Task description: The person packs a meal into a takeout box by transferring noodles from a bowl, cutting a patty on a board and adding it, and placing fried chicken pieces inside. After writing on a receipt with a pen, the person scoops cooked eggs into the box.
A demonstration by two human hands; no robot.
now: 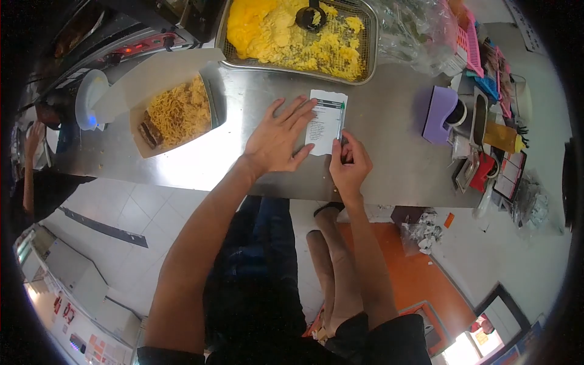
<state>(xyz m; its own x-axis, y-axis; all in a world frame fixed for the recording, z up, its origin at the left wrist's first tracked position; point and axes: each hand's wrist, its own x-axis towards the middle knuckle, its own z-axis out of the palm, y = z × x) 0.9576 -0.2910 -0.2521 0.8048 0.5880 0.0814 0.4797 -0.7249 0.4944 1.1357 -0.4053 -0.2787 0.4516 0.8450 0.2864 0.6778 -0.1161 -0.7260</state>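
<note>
A printed paper slip (323, 131) lies on the steel counter in front of me. My left hand (277, 140) is spread over its left side, fingers apart, pressing the paper to the metal. At the slip's right edge my right hand (351, 163) is closed in a pinch round a slim, light pen (340, 125) with a green end pointing away from me. Left of my hands stands an open takeaway box (173, 115) with noodles and pieces of other food inside.
Beyond the slip, a metal tray (292, 70) holds scrambled egg and a black ladle (311, 18). A purple tape dispenser (440, 114), containers and plastic bags crowd the right. Another person's arm (30, 158) shows at far left, near a clear plastic lid (91, 97).
</note>
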